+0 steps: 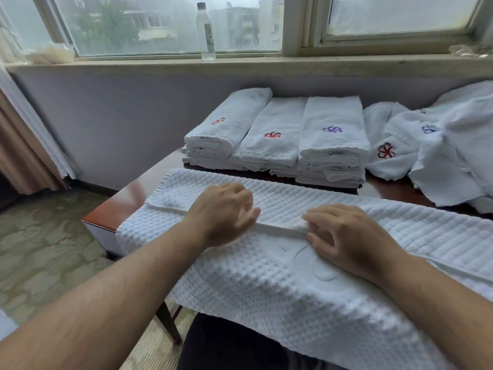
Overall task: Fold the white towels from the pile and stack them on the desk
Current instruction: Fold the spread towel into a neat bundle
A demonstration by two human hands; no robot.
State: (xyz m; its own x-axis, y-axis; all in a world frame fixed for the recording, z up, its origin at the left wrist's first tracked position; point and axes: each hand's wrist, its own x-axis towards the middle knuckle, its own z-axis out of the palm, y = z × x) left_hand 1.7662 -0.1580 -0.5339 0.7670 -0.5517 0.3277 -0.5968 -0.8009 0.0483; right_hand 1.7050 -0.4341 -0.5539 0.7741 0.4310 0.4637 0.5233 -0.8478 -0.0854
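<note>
- The left hand (224, 209) lies knuckles-up on the waffle-weave towel (266, 289), its fingers curled under at the folded edge; motion blur hides the fingertips, so it seems to pinch the fold, but that is not certain.
- The right hand (346, 236) rests just right of it on the same edge, fingers bent, with the thumb and forefinger nipping the raised seam of cloth.
- The 2 hands sit close together, a short stretch of the fold showing between them.
- The waffle-weave towel is spread across the near part of the desk (128, 193); its far half is folded back toward the person, and its near edge hangs over the desk's front.
- Beyond it, at the far side of the desk, stand 3 stacks of folded towels (274, 145) side by side, touching one another, each top towel carrying an embroidered flower mark, 2 red and 1 purple.
- To the right of the stacks lies the loose pile of unfolded towels (432, 145), crumpled, with a dark red mark and a blue mark showing.
- On the far windowsill (133, 65) stands a clear plastic bottle (206, 33), upright against the window glass.
- A curtain (24, 145) hangs at the far left, above patterned carpet (45, 236).
</note>
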